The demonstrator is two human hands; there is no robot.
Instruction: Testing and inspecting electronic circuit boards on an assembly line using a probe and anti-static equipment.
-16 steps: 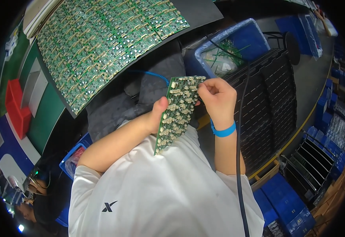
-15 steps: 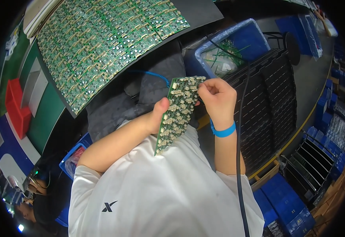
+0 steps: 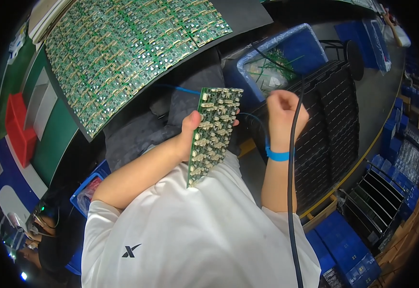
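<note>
Holding one green circuit-board panel (image 3: 214, 129) steeply tilted in front of the white shirt (image 3: 195, 235), on the person's side of the near edge of the black mat (image 3: 248, 17). Gripping the panel's left edge with the left hand (image 3: 190, 127), thumb at that edge, other fingers reaching behind and showing past the right edge. Resting the right hand (image 3: 288, 113) apart, beyond the panel's right edge, fingers curled closed toward the thumb; not being able to tell whether anything small lies between the tips. Probably calling for a light grip on the rim only, without pressing the pale connectors (image 3: 204, 97), and for a lower corner not bearing on the cloth. Counting one held panel, one mat, one lined blue bin (image 3: 312, 45), one red bin (image 3: 17, 127), one blue wristband (image 3: 279, 155) and one hanging black cable (image 3: 292, 206). Leaving uncounted the boards (image 3: 132, 53) covering the mat, owing to indistinct seams.
</note>
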